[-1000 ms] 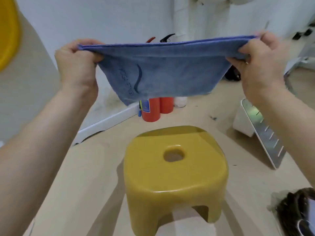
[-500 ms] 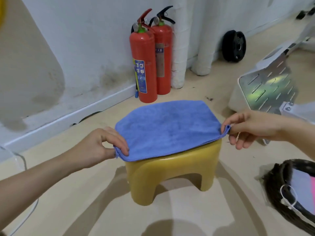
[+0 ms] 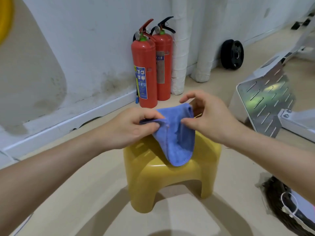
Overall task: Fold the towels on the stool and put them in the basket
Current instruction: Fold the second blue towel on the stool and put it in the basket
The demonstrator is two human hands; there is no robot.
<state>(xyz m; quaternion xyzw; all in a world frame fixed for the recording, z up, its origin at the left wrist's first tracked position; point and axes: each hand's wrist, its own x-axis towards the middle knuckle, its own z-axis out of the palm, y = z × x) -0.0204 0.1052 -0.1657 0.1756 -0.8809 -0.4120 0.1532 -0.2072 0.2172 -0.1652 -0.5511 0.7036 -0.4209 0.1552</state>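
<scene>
A person's two bare forearms reach in from the near edge toward a low yellow stool point(image 3: 150, 174) on a pale floor point(image 3: 81, 193). The left hand point(image 3: 131, 128) has its grip pressed together, thumb against forefinger, pinching the upper left edge of a blue towel point(image 3: 177, 138). The towel is bunched and doubled between the two hands, lifted above the seat; its lower corner droops down to the stool's near edge. The right hand point(image 3: 209, 116) is just beside the towel's right side, its grip spread: the thumb tip touches the cloth, while the forefinger arches free above the towel's top fold.

On the left, a white wall point(image 3: 76, 48) with grey stains meets the floor at a white skirting board point(image 3: 68, 123). Behind the stool, against the wall, stand two red fire extinguishers point(image 3: 146, 74), and right of them two white wrapped pipes point(image 3: 179, 57). Farther right a black wheel point(image 3: 232, 54) leans on the wall. On the right a slotted metal panel point(image 3: 267, 101) tilts on a white base. At the near right corner sits a dark woven basket point(image 3: 279, 203), partly cut off by the frame, with pale cloth inside.
</scene>
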